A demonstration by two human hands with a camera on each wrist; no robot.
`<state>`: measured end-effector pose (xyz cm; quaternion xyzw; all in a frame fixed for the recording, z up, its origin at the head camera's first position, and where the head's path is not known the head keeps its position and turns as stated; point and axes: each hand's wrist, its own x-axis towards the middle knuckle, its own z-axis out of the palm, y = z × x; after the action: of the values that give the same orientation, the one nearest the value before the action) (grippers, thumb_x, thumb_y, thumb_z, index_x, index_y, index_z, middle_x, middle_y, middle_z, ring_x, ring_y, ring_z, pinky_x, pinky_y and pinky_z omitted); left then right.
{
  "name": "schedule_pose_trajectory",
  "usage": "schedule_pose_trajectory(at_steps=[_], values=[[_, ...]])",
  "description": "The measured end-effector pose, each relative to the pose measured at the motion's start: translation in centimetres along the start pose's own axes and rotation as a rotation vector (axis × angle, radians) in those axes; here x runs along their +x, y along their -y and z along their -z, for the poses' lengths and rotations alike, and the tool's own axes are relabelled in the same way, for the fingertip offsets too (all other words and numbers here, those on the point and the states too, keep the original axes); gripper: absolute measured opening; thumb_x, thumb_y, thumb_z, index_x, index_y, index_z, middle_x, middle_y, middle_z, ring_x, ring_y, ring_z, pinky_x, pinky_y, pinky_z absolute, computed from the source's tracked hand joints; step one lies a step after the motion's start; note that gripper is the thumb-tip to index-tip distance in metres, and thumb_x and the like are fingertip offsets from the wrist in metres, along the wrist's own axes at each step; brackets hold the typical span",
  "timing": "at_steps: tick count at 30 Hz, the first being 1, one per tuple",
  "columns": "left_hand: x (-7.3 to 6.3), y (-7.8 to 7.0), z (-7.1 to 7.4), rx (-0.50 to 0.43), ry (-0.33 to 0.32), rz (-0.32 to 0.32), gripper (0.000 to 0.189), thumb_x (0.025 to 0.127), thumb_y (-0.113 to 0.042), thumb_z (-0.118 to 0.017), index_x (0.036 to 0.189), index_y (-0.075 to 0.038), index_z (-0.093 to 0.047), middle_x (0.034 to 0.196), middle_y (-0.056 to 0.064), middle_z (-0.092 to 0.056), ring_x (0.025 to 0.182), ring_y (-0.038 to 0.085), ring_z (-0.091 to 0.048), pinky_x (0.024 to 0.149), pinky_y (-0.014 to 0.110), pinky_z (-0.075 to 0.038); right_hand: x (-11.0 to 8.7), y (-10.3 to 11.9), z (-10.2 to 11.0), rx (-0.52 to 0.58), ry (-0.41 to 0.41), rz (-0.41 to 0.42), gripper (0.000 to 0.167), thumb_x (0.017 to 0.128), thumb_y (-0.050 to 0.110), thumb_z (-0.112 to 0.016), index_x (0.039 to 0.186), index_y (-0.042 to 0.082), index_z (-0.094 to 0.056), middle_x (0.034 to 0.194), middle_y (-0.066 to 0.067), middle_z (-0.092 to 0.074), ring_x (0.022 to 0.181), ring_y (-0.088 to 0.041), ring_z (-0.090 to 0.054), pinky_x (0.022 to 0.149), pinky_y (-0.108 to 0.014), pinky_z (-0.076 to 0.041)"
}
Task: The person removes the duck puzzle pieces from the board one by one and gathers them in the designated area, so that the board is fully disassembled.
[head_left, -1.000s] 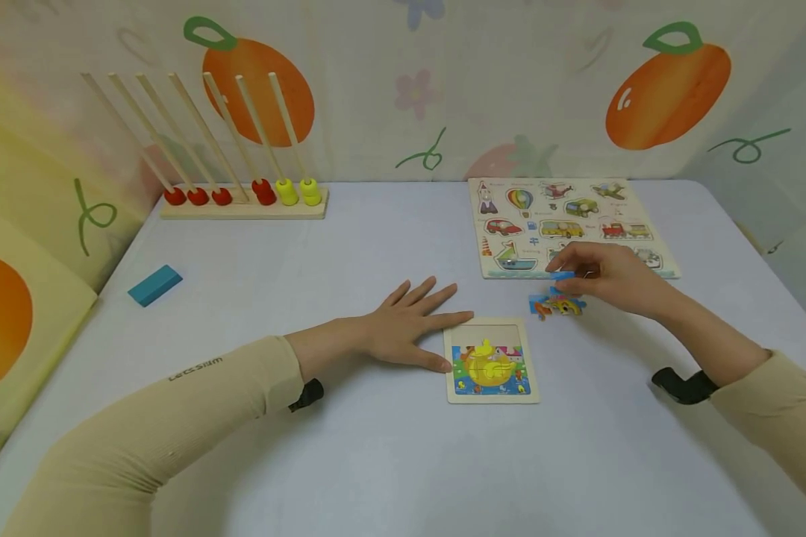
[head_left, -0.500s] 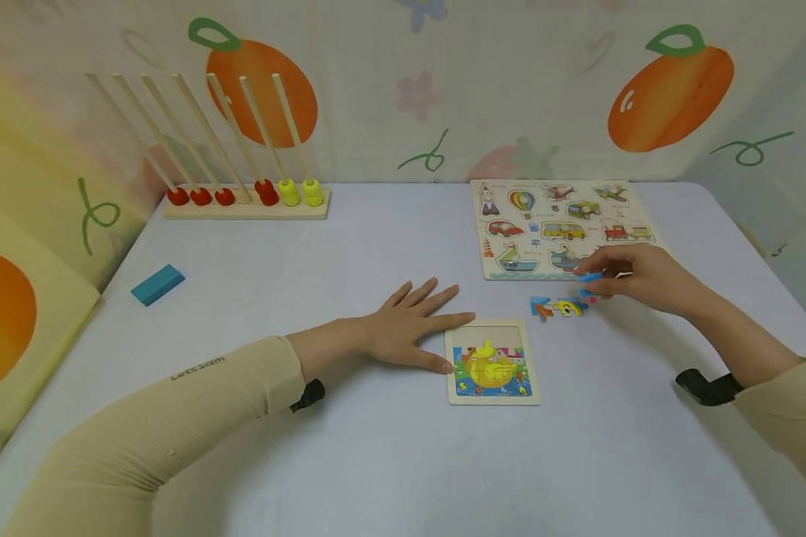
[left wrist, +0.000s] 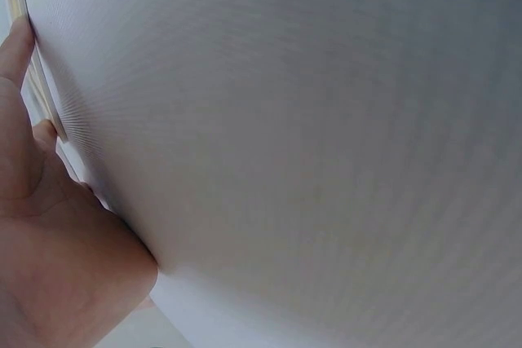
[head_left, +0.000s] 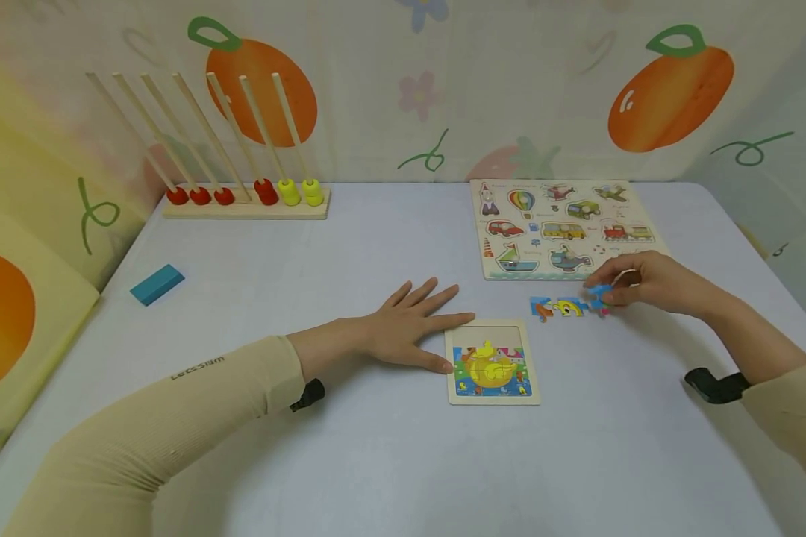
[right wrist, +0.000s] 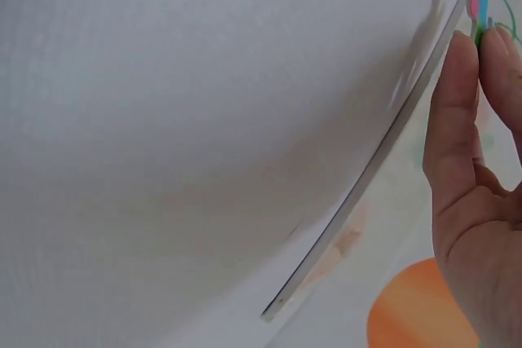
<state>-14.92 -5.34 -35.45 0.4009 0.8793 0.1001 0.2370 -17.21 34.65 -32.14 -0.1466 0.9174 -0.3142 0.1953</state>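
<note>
My left hand (head_left: 403,328) lies spread on the table, its thumb and index fingertip touching the left edge of a small wooden puzzle frame (head_left: 493,400). Fitted pieces in that frame form a yellow duck picture (head_left: 490,369); its top strip shows bare wood. Between thumb and fingers, my right hand (head_left: 651,283) pinches a blue puzzle piece (head_left: 601,295) with a bit of pink, also visible in the right wrist view as a thin puzzle piece (right wrist: 479,7). Just left of it lie an orange-and-blue puzzle piece (head_left: 542,307) and a yellow puzzle piece with an eye (head_left: 569,306).
A wooden vehicle peg puzzle board (head_left: 533,209) lies behind the right hand. At the back left stands a bead counting rack (head_left: 245,212) with upright rods. A blue block (head_left: 157,285) rests at the left of the white table (head_left: 349,470).
My right hand has moved right and slightly down with the blue piece, away from the other loose pieces, then lowered it beside them. The left hand has stayed on the frame.
</note>
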Motion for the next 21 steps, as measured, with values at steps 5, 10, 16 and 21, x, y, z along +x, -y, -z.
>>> schedule_pose_trajectory(at_steps=[5,10,16,21], values=[[-0.06,-0.06,0.03,-0.002,-0.001,0.002,0.08,0.091,-0.066,-0.053,0.157,-0.042,-0.016,0.169,-0.002,0.009,0.156,0.028,0.017,0.125,0.056,0.009,0.16,-0.34,0.0,0.014,0.032,-0.028,0.025,0.091,0.008,-0.068,0.116,0.007,-0.071,0.108,0.002,-0.074,0.079,-0.009,-0.068,0.073,-0.021,-0.056],[-0.02,0.0,-0.04,-0.002,0.0,-0.003,0.08,0.091,-0.066,-0.053,0.157,-0.042,-0.015,0.169,-0.002,0.009,0.156,0.028,0.018,0.124,0.057,0.009,0.15,-0.73,-0.14,0.035,0.037,-0.016,0.026,0.089,0.011,-0.072,0.115,0.006,-0.072,0.104,0.004,-0.075,0.075,-0.012,-0.071,0.07,-0.023,-0.056],[0.0,0.07,-0.04,0.001,-0.006,-0.005,0.08,0.091,-0.066,-0.053,0.157,-0.042,-0.015,0.169,-0.002,0.009,0.156,0.029,0.017,0.124,0.057,0.009,0.31,-1.0,-0.27,0.003,0.021,0.024,0.025,0.087,0.008,-0.073,0.112,0.005,-0.072,0.098,0.002,-0.076,0.07,-0.011,-0.068,0.066,-0.023,-0.056],[0.01,0.07,-0.04,0.005,-0.007,-0.007,0.08,0.091,-0.066,-0.053,0.157,-0.042,-0.015,0.169,-0.002,0.008,0.156,0.029,0.016,0.124,0.058,0.008,0.45,-0.86,-0.38,-0.044,0.012,0.016,0.024,0.087,0.007,-0.072,0.111,0.007,-0.073,0.096,-0.002,-0.076,0.07,-0.008,-0.064,0.066,-0.021,-0.054]])
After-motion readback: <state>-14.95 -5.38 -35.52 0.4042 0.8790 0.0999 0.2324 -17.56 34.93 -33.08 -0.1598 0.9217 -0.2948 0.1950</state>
